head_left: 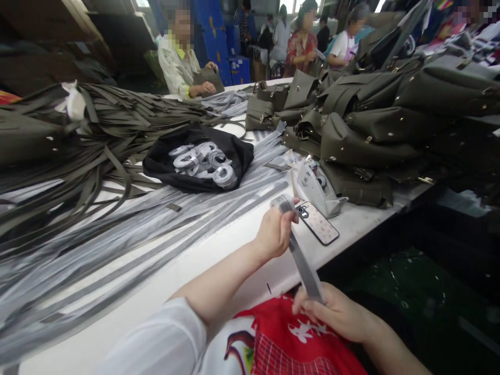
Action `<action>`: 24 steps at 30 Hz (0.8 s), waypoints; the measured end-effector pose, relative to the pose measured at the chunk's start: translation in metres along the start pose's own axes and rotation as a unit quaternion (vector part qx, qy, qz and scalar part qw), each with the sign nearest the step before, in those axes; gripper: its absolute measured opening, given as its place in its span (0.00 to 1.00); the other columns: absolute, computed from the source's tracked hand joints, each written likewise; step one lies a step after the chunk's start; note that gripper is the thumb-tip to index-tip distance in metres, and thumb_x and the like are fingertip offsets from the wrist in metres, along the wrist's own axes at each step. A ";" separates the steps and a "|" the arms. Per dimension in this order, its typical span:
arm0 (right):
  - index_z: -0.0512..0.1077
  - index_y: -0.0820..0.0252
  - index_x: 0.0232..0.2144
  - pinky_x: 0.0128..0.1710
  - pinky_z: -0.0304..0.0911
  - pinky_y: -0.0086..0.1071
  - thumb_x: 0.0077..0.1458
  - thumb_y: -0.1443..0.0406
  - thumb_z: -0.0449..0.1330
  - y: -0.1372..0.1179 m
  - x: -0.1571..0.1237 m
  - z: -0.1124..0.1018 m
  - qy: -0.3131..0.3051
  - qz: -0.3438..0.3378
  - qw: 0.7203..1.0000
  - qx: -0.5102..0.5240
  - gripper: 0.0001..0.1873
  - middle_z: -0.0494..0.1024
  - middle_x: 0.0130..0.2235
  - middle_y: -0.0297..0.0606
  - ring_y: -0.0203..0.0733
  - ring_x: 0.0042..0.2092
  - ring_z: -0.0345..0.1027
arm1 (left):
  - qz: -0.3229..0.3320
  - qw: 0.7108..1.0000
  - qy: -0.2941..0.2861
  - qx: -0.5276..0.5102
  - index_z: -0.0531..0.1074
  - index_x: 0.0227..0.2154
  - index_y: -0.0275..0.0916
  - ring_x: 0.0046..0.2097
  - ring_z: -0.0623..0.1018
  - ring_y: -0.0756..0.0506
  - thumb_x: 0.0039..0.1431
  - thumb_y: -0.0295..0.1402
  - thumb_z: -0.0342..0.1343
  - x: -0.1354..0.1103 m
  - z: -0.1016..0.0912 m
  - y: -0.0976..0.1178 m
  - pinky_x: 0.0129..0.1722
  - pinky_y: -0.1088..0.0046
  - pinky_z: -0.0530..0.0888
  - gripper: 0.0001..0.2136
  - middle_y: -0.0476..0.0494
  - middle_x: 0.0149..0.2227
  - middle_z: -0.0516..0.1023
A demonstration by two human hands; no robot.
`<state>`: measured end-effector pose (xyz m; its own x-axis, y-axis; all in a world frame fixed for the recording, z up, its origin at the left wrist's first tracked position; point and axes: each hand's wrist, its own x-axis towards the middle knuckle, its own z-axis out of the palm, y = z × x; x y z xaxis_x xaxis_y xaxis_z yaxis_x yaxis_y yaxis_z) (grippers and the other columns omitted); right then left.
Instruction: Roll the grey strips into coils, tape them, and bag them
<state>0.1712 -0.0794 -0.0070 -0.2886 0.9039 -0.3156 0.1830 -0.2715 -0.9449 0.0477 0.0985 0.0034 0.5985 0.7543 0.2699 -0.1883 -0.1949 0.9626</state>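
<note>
My left hand is closed around a small coil of grey strap that looks wrapped in clear plastic. From the coil a loose length runs down to my right hand, whose fingers pinch it near its lower end above my red apron. A phone in a patterned case lies on the table just right of my left hand. Beyond it stands an open black bag with several rolled straps inside.
Long grey straps cover the white table. Dark olive straps heap at the left, olive handbags at the right. A white plastic packet sits beside the phone. A co-worker handles an olive piece across the table.
</note>
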 end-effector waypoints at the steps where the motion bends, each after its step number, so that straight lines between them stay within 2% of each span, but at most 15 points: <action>1: 0.80 0.58 0.34 0.30 0.62 0.32 0.61 0.51 0.53 -0.004 -0.010 -0.009 -0.004 -0.004 1.000 0.014 0.22 0.72 0.25 0.35 0.38 0.26 0.63 | 0.028 0.996 -0.028 0.083 0.70 0.44 0.35 0.41 0.72 0.41 0.60 0.53 0.46 -0.003 -0.003 -0.008 0.53 0.59 0.64 0.25 0.41 0.32 0.72; 3: 0.80 0.59 0.28 0.25 0.62 0.32 0.58 0.48 0.54 -0.007 -0.028 -0.036 0.038 -0.009 0.999 0.023 0.25 0.74 0.26 0.38 0.36 0.21 0.62 | 0.048 0.971 -0.132 0.192 0.72 0.35 0.37 0.40 0.72 0.39 0.56 0.54 0.49 -0.015 -0.005 -0.021 0.50 0.59 0.65 0.23 0.38 0.31 0.72; 5: 0.78 0.60 0.24 0.23 0.62 0.32 0.55 0.48 0.58 -0.005 -0.040 -0.065 0.137 -0.002 0.990 -0.040 0.23 0.76 0.25 0.39 0.37 0.20 0.63 | 0.016 0.947 -0.226 0.228 0.70 0.27 0.39 0.33 0.72 0.42 0.58 0.55 0.46 -0.030 -0.003 -0.026 0.43 0.64 0.68 0.23 0.41 0.26 0.70; 7: 0.79 0.59 0.32 0.32 0.68 0.36 0.51 0.53 0.63 -0.001 -0.043 -0.085 0.239 -0.002 0.958 -0.161 0.15 0.79 0.32 0.41 0.46 0.31 0.72 | -0.078 0.939 -0.273 0.196 0.68 0.22 0.39 0.26 0.69 0.47 0.62 0.55 0.39 -0.042 0.003 -0.021 0.36 0.69 0.68 0.27 0.45 0.21 0.67; 8: 0.77 0.58 0.40 0.41 0.69 0.39 0.50 0.56 0.65 0.001 -0.042 -0.088 0.264 -0.010 0.940 -0.216 0.16 0.80 0.39 0.44 0.50 0.40 0.74 | -0.142 0.936 -0.283 0.152 0.68 0.22 0.39 0.23 0.67 0.49 0.63 0.56 0.35 -0.046 0.007 -0.016 0.32 0.71 0.68 0.29 0.47 0.19 0.66; 10: 0.68 0.56 0.55 0.55 0.62 0.44 0.50 0.60 0.65 0.004 -0.033 -0.082 0.258 -0.043 0.925 -0.275 0.29 0.74 0.55 0.46 0.53 0.55 0.67 | -0.264 0.920 -0.289 0.024 0.69 0.22 0.37 0.18 0.62 0.52 0.63 0.58 0.31 -0.047 0.014 -0.004 0.28 0.73 0.68 0.33 0.52 0.14 0.62; 11: 0.63 0.56 0.59 0.59 0.59 0.45 0.52 0.61 0.64 0.005 -0.027 -0.074 0.240 -0.057 0.928 -0.280 0.32 0.70 0.58 0.46 0.53 0.58 0.64 | -0.310 0.904 -0.291 -0.043 0.70 0.22 0.37 0.16 0.60 0.53 0.62 0.59 0.32 -0.046 0.017 0.002 0.28 0.73 0.69 0.34 0.54 0.11 0.59; 13: 0.61 0.56 0.59 0.57 0.61 0.44 0.53 0.63 0.61 0.007 -0.015 -0.056 0.224 -0.064 0.935 -0.266 0.31 0.71 0.57 0.46 0.51 0.57 0.66 | -0.361 0.872 -0.294 -0.153 0.69 0.22 0.36 0.13 0.56 0.54 0.61 0.60 0.37 -0.040 0.022 0.013 0.28 0.73 0.70 0.32 0.57 0.08 0.55; 16: 0.68 0.57 0.49 0.47 0.69 0.39 0.54 0.64 0.58 0.013 -0.002 -0.043 0.273 -0.052 0.935 -0.221 0.19 0.79 0.45 0.43 0.49 0.45 0.74 | -0.385 0.838 -0.297 -0.249 0.70 0.23 0.35 0.11 0.55 0.55 0.63 0.57 0.40 -0.028 0.023 0.025 0.25 0.75 0.69 0.30 0.59 0.08 0.53; 18: 0.70 0.57 0.42 0.37 0.70 0.35 0.55 0.62 0.58 0.016 0.001 -0.050 0.307 -0.036 0.934 -0.181 0.12 0.80 0.34 0.38 0.46 0.36 0.75 | -0.384 0.826 -0.290 -0.292 0.71 0.24 0.34 0.11 0.54 0.55 0.65 0.54 0.37 -0.020 0.019 0.030 0.24 0.76 0.68 0.30 0.59 0.08 0.53; 20: 0.73 0.57 0.37 0.33 0.69 0.34 0.57 0.59 0.58 0.018 0.000 -0.063 0.312 -0.028 0.938 -0.146 0.09 0.79 0.28 0.35 0.44 0.31 0.73 | -0.380 0.822 -0.278 -0.322 0.72 0.26 0.33 0.10 0.53 0.55 0.67 0.51 0.34 -0.010 0.011 0.036 0.24 0.77 0.69 0.30 0.59 0.08 0.53; 22: 0.76 0.58 0.34 0.36 0.69 0.35 0.58 0.56 0.58 0.018 -0.002 -0.075 0.291 -0.038 0.948 -0.120 0.12 0.80 0.31 0.38 0.47 0.34 0.73 | -0.376 0.821 -0.263 -0.341 0.73 0.26 0.33 0.10 0.52 0.55 0.68 0.50 0.32 0.000 0.003 0.042 0.25 0.77 0.69 0.31 0.58 0.08 0.52; 24: 0.79 0.58 0.36 0.45 0.67 0.40 0.58 0.54 0.59 0.017 -0.003 -0.084 0.263 -0.059 0.958 -0.098 0.15 0.81 0.40 0.43 0.52 0.44 0.73 | -0.370 0.822 -0.246 -0.356 0.73 0.26 0.32 0.10 0.52 0.55 0.68 0.48 0.30 0.010 -0.005 0.049 0.25 0.77 0.69 0.32 0.58 0.08 0.52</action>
<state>0.2543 -0.0589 -0.0152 0.1847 0.9802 -0.0709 0.3667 -0.1357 -0.9204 0.0410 0.0996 0.0531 0.9639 0.1216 -0.2370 0.0663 0.7523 0.6555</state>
